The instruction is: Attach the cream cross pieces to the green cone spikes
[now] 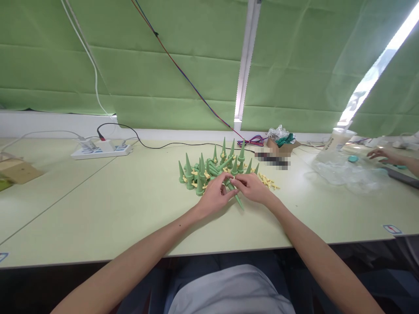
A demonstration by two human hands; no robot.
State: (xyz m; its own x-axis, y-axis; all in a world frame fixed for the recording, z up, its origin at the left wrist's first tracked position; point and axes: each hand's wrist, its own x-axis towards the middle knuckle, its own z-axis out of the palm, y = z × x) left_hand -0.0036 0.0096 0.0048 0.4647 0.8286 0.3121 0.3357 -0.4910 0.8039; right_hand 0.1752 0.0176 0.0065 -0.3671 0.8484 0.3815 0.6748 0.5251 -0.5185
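My left hand is closed round a green cone-shaped piece, whose pointed tip slants down toward the table's front edge. Thumb and fingers of my right hand are pinched at the upper end of the same piece; whether they also hold a small part is too small to tell. Just beyond my hands, several green cones stand upright in a cluster, with small yellow pieces on or beside them and other green pieces lying among them. Small loose yellow pieces lie to the right of the cluster.
A white power strip and a cardboard box are at the left. Behind the cones run cables, near an open carton. Clear plastic bags and a cup stand right, near another person's hand.
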